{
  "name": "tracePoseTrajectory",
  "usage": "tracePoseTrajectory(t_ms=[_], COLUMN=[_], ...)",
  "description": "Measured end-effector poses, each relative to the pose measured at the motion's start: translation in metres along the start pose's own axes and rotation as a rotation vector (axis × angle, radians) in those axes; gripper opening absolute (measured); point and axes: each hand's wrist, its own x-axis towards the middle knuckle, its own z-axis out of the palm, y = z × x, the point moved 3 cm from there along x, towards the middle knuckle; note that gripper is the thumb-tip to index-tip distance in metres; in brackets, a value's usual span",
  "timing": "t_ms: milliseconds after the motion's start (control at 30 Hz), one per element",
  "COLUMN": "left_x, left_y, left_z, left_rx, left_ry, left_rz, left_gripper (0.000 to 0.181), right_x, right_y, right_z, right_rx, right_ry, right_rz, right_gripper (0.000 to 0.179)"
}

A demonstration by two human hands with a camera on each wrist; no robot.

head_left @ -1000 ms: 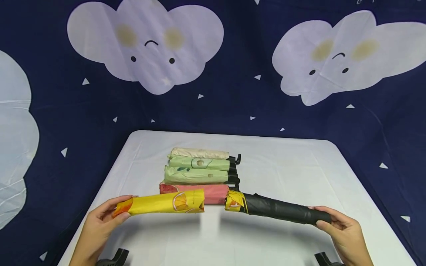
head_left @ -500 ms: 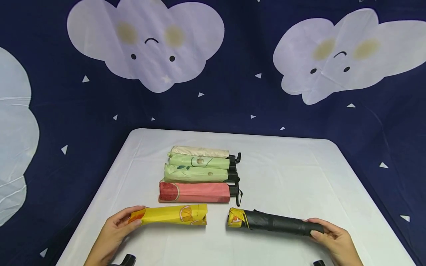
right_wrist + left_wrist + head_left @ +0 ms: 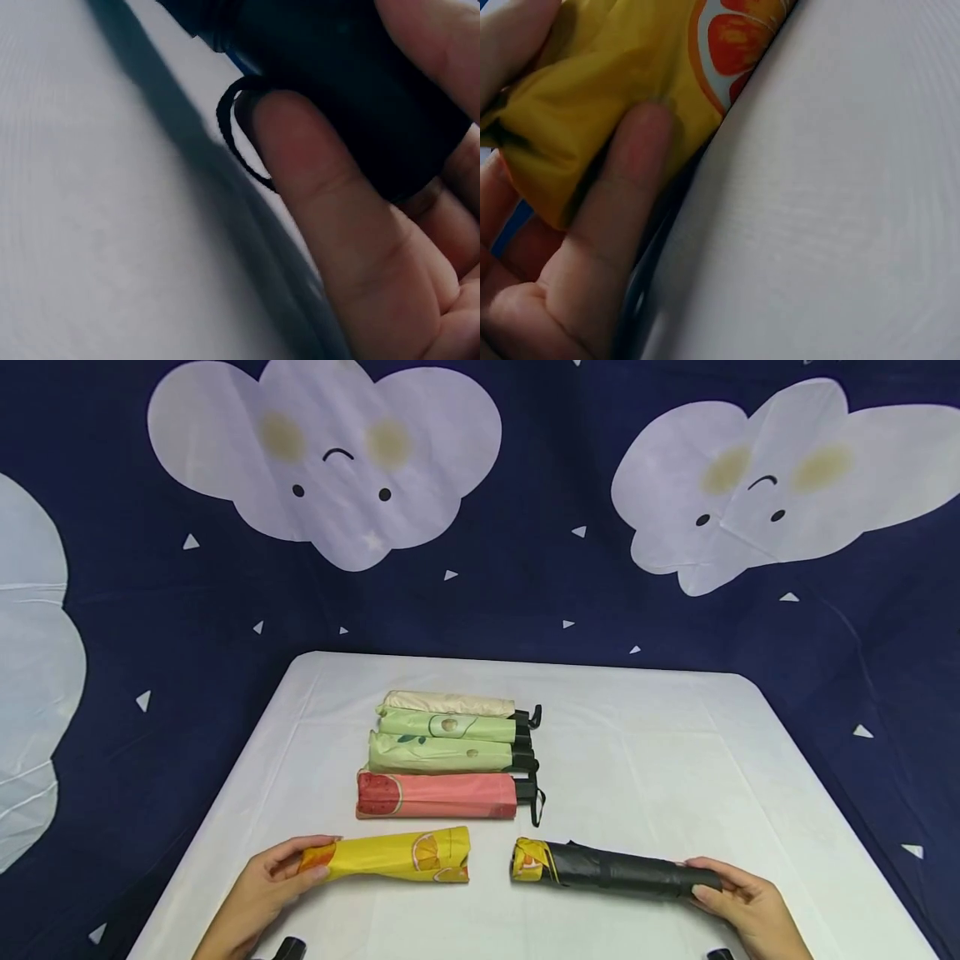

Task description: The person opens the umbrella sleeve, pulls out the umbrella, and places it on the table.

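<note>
My left hand (image 3: 264,887) grips the left end of a yellow umbrella sleeve (image 3: 382,857) printed with orange slices, thumb in front and fingers behind. In the left wrist view the sleeve's fabric (image 3: 622,56) is creased under the thumb. On the other side, my right hand (image 3: 750,900) holds a folded black umbrella (image 3: 615,870) by its handle end; yellow orange-print cloth shows at its left tip. The right wrist view shows the black handle (image 3: 337,82) between thumb and fingers, with a thin cord loop (image 3: 229,135) by the thumb. A gap separates sleeve and umbrella.
Behind them lie several sleeved umbrellas in a stack of rows: a pink watermelon one (image 3: 450,796), two green ones, the nearer (image 3: 442,754), and a cream one (image 3: 450,702), handles to the right. A white-covered table (image 3: 675,760) meets a dark blue cloud-print cloth (image 3: 540,585).
Both hands have lowered toward me and drawn inward with the sleeve and the umbrella, mostly in the first half second. The pink umbrella, partly covered before, now shows whole.
</note>
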Motion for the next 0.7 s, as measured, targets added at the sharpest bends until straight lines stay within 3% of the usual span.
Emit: tracePoseTrajectory(t_ms=[200,367,500,567,700], left_x=[-0.003,-0.008,-0.011,-0.012,-0.013], left_y=[-0.001,0.003,0.011,0.016,0.023], left_z=[-0.001,-0.001,-0.003,-0.004,-0.007], left_rx=[-0.001,0.06,0.161,0.256,0.452], left_ry=[-0.024,0.017,0.06,0.077,0.084], left_rz=[-0.036,-0.036,-0.024,-0.039,-0.085], left_gripper=[0.045,0.046,0.049,0.052,0.059], right_x=[-0.001,-0.001,-0.003,-0.004,-0.006], right_y=[0.002,0.001,-0.005,-0.009,-0.017], right_z=[-0.001,-0.002,-0.002,-0.002,-0.002], right_rx=[-0.021,-0.174,-0.275,-0.316,-0.407], right_ry=[-0.022,-0.021,-0.045,-0.046,-0.008], right_rz=[0.02,0.028,-0.032,-0.056,-0.025], right_gripper=[0.037,0.041,0.045,0.047,0.052])
